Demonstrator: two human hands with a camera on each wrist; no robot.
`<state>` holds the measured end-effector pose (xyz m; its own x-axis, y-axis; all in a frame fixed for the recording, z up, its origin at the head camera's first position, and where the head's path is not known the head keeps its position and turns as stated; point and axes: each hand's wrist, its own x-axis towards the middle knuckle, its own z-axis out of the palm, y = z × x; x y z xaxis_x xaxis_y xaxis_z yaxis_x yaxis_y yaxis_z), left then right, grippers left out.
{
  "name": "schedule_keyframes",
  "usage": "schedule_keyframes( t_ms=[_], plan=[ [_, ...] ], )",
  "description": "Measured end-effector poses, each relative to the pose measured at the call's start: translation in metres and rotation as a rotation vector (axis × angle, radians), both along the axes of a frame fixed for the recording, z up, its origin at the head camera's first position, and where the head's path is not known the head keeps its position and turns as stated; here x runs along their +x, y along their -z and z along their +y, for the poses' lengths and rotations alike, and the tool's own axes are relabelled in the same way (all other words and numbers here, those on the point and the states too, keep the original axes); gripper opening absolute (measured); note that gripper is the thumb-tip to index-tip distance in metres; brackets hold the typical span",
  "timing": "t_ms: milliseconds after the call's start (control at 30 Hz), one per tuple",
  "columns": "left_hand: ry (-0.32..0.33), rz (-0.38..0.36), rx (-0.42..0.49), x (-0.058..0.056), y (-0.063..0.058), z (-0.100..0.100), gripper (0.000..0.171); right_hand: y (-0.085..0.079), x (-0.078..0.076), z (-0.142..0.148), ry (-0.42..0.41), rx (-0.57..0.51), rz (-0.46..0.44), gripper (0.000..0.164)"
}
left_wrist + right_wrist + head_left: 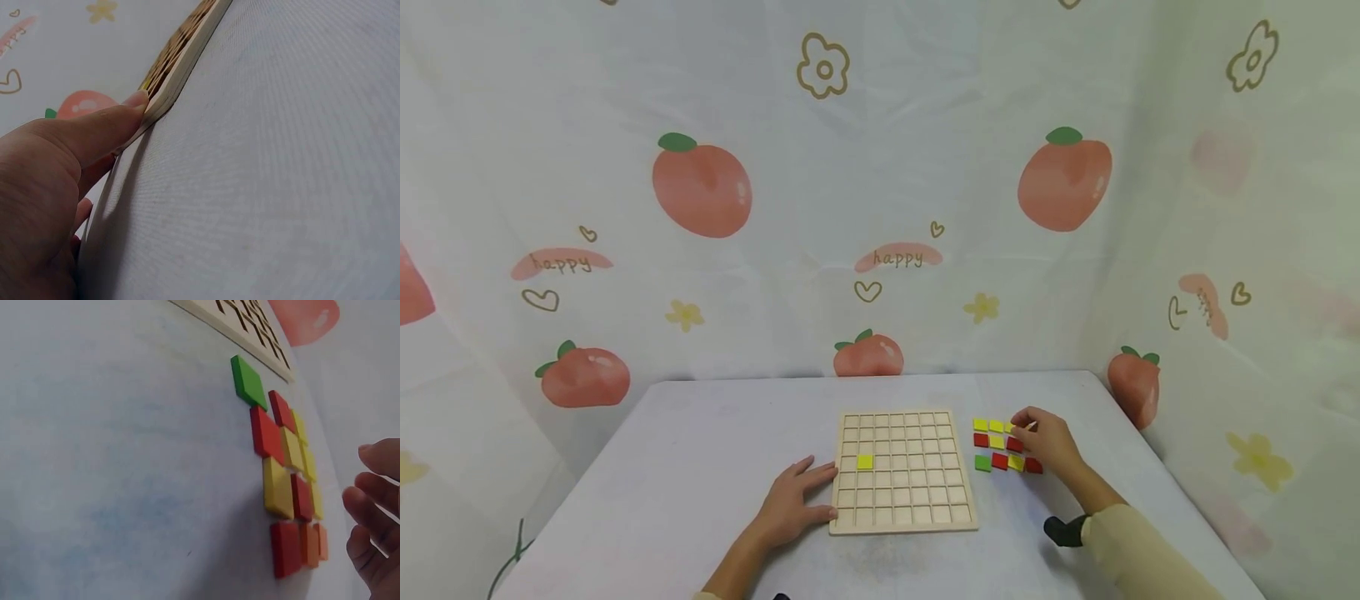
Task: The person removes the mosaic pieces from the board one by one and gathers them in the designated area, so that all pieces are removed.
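A wooden grid board (902, 527) lies on the table, with one yellow tile (865, 462) in a cell on its left side. My left hand (790, 504) rests against the board's left edge, fingers spread and thumb at the near corner. In the left wrist view the thumb (109, 128) touches the board's rim. Right of the board, my right hand (1047, 440) hovers over the far right part of a group of tiles, covering some of them in the head view. Its fingers (369, 509) are loosely bent with nothing between them in the right wrist view.
The group holds a green tile (250, 382), several red tiles (267, 433), several yellow tiles (278, 487) and two orange tiles (309, 545), in rough rows. A white curtain printed with fruit (702, 190) hangs behind the table (700, 442).
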<state>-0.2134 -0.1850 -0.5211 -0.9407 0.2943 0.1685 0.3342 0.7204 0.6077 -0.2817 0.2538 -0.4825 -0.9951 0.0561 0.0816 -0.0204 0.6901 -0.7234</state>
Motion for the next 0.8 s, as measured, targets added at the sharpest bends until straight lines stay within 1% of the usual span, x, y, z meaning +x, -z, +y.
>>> schedule_keyframes(
  t_ms=[300, 467, 633, 800],
  plan=[
    [0.0, -0.004, 0.001, 0.0, -0.001, 0.0, 0.068, -0.012, -0.015, -0.029, -0.04, 0.017, -0.002, 0.014],
    [0.004, -0.003, -0.004, -0.001, 0.0, 0.0, 0.069, -0.014, -0.022, -0.043, -0.099, 0.028, 0.042, 0.014],
    [0.007, 0.001, -0.001, -0.001, 0.001, -0.001, 0.069, -0.02, -0.024, -0.061, -0.143, -0.016, 0.065, 0.011],
    [0.007, -0.009, -0.001, 0.0, -0.001, -0.001, 0.069, -0.026, -0.024, -0.078, -0.189, -0.053, 0.082, 0.012]
  ],
)
